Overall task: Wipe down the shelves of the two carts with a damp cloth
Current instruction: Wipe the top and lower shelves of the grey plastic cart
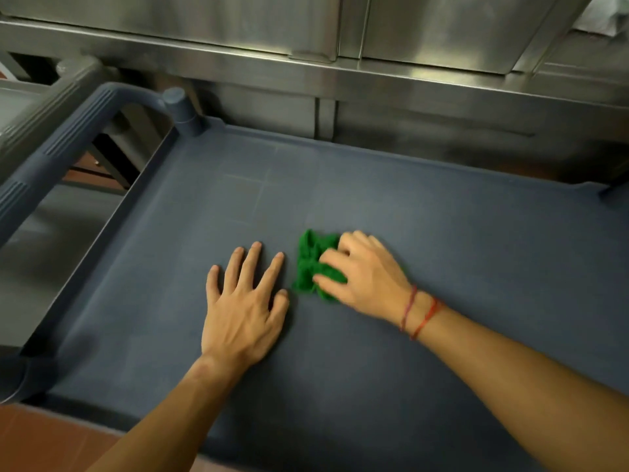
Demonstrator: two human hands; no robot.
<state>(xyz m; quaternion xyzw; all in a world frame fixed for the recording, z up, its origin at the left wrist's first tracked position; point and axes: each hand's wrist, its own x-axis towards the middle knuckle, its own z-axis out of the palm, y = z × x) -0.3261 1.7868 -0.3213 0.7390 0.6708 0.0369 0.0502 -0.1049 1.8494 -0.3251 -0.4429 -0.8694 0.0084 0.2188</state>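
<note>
A dark blue-grey cart's top shelf (442, 250) fills most of the view. A crumpled green cloth (311, 264) lies near the shelf's middle. My right hand (364, 270) grips the cloth, fingers curled over it and pressing it onto the shelf; red strings circle that wrist. My left hand (243, 301) rests flat on the shelf just left of the cloth, fingers straight and spread, holding nothing.
The cart's handle (68, 131) curves along the left side, with a corner post (182, 110) at the back left. A second, grey cart (20, 107) stands further left. Stainless steel cabinets (408, 46) run along the far side. Reddish floor tiles (41, 441) show at the bottom left.
</note>
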